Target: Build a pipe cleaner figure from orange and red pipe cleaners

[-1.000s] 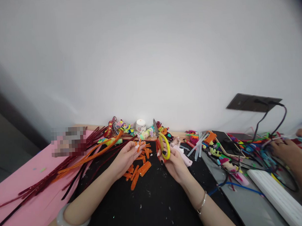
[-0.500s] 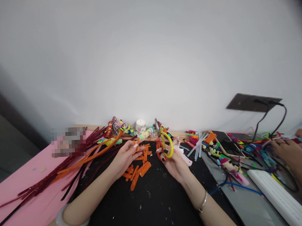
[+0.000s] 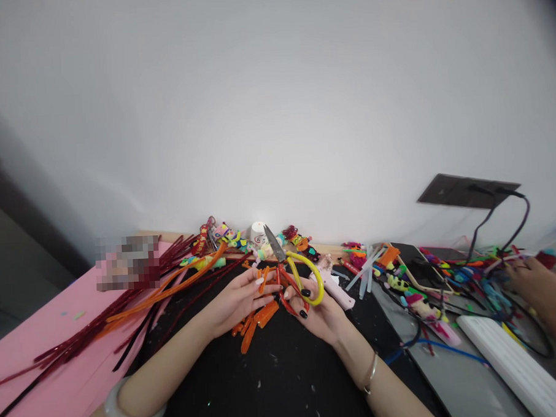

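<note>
Short orange fuzzy stem pieces (image 3: 263,279) stick up between the fingers of my left hand (image 3: 233,301), which is closed on them. My right hand (image 3: 323,311) grips a pair of scissors (image 3: 274,244) by its loops, one yellow and one red-orange. The blades point up and to the left, away from me, and look closed together. Both hands are close to each other, with fingertips nearly meeting by the handles. Below my left fingers, a loose pile of cut orange pieces (image 3: 249,334) lies on the black mat (image 3: 249,388).
Long dark-red stems (image 3: 80,331) and orange stems (image 3: 171,293) spread over the pink surface (image 3: 31,367) at left. A white paper cup (image 3: 257,233) stands by the wall. Glue sticks (image 3: 366,269), a phone (image 3: 418,265), a power strip (image 3: 510,361) and another person's hand (image 3: 534,280) are at right.
My right hand has tilted the scissors leftward, bringing the handles closer to my left hand. My left fingers have shifted slightly right and down, over the orange pieces.
</note>
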`<state>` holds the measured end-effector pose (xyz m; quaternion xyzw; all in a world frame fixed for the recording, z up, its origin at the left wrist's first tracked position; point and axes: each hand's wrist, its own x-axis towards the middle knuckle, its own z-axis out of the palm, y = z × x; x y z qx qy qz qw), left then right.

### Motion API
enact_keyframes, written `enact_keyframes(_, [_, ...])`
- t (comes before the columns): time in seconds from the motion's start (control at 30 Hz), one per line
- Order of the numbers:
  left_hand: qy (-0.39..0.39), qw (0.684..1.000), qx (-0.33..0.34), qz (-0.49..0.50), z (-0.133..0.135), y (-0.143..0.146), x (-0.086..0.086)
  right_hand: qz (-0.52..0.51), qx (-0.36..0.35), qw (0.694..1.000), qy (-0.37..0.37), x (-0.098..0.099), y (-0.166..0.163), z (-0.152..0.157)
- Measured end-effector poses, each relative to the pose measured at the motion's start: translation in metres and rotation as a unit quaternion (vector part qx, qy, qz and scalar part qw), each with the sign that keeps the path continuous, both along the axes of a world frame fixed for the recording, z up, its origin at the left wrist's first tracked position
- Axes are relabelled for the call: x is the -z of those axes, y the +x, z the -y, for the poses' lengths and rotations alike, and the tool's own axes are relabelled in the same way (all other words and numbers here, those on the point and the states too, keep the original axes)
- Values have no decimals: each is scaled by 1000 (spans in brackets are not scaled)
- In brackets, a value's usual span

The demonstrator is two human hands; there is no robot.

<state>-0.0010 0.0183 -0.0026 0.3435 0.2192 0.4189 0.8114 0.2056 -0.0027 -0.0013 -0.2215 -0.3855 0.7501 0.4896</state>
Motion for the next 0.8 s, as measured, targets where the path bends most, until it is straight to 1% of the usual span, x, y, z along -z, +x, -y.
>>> enact_keyframes(0.17, [17, 1000, 0, -15, -3, -1, 5, -5, -35, 999, -3, 3, 2, 0])
enact_keyframes(0.4, [7, 998, 52, 29, -2, -1, 6, -4, -53, 999, 9, 5, 4, 0])
enact_keyframes(0.57, [0, 997, 68, 36, -1, -1, 6, -6, -61, 998, 4, 4, 4, 1])
enact_keyframes(0.67, [-1, 997, 61, 52, -1, 0, 5, -8, -70, 997, -3, 3, 4, 2])
enact_keyframes(0.8, [4, 998, 38, 47, -1, 1, 4, -10, -59, 998, -3, 2, 5, 2])
